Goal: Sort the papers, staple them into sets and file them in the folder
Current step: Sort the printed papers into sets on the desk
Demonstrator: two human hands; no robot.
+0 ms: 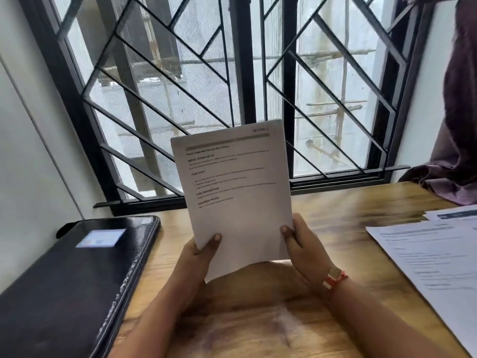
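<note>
Wooden desk (335, 208) below; left hand (204, 251) at seven o'clock, right hand (302, 244) at five, pinched the papers (237, 192) upright by their corners: light, floppy sheets, probably needing both.

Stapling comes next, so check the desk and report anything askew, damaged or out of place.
Nothing spilled or damaged. The loose sheets on the table, at right, lie fanned and unaligned, running out of view. The paper stack held by the left hand and right hand tilts slightly. The black folder lies closed at left.
</note>
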